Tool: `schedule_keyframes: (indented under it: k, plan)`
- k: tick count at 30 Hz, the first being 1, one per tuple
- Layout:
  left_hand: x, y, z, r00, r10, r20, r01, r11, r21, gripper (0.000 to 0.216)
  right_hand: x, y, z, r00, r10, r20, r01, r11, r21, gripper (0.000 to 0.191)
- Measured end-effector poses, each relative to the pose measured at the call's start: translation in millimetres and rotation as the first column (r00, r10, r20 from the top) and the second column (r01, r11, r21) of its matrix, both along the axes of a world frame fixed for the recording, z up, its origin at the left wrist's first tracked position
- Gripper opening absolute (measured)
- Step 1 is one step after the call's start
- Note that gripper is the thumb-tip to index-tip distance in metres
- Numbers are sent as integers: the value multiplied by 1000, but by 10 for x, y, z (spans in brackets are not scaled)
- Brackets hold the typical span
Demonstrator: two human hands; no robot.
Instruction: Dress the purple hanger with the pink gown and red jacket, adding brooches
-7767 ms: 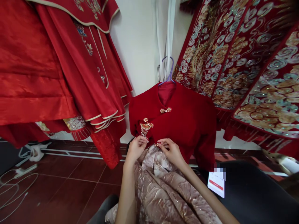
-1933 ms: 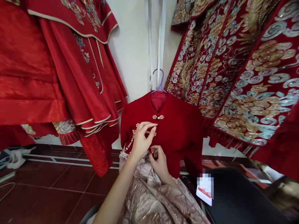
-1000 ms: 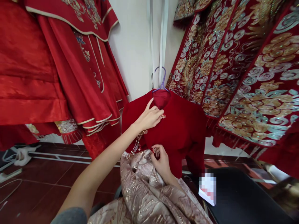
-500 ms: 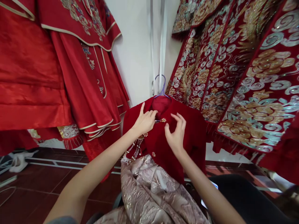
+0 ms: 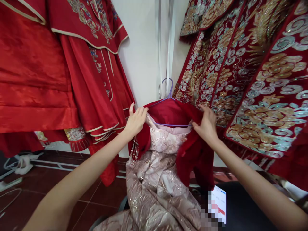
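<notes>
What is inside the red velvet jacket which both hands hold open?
Inside the red velvet jacket are red lining, parts of a purple hanger and a pink brocade dress. The jacket's fronts cover the dress's upper sides; the sleeves' insides are hidden.

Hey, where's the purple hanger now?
In the head view, the purple hanger is just right of center, between left hand and right hand, its hook above the red jacket and its lower bar near the top of the pink dress.

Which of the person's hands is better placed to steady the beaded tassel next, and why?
Probably the left hand: the beaded tassel hangs just below it, while the right hand holds the opposite side of the red jacket.
</notes>
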State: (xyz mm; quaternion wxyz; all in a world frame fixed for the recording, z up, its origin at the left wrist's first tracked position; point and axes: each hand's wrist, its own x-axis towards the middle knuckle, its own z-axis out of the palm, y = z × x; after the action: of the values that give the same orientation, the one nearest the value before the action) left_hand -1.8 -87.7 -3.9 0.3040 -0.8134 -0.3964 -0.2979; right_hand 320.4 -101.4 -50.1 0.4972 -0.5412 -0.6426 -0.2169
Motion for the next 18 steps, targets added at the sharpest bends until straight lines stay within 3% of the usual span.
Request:
schedule_keyframes:
  k: [6, 10, 13, 15, 18]
  plan:
    - [-66, 28, -202, 960, 258, 112, -264, 963, 45, 68, 347, 1, -201, 1000, -3, -5, 3, 1000, -1, 63]
    - [-284, 53, -128, 945, 325, 37, -317, 937, -145, 61, 365, 80, -198, 998, -52, -16, 52, 998, -37, 63]
    - [-418, 112, 69, 946, 315, 75, -278, 908, -313, 47, 390, 127, -89, 993, -108, -48, 100, 986, -134, 56]
    - [-464, 186, 211, 915, 334, 226, -211, 874, -438, 34, 440, 166, 17, 988, -104, -117, 78, 976, -205, 48]
    - [-511, 323, 352, 730, 433, 529, 16, 763, -646, 14, 564, 243, 205, 966, -62, -250, -6, 965, -261, 29]
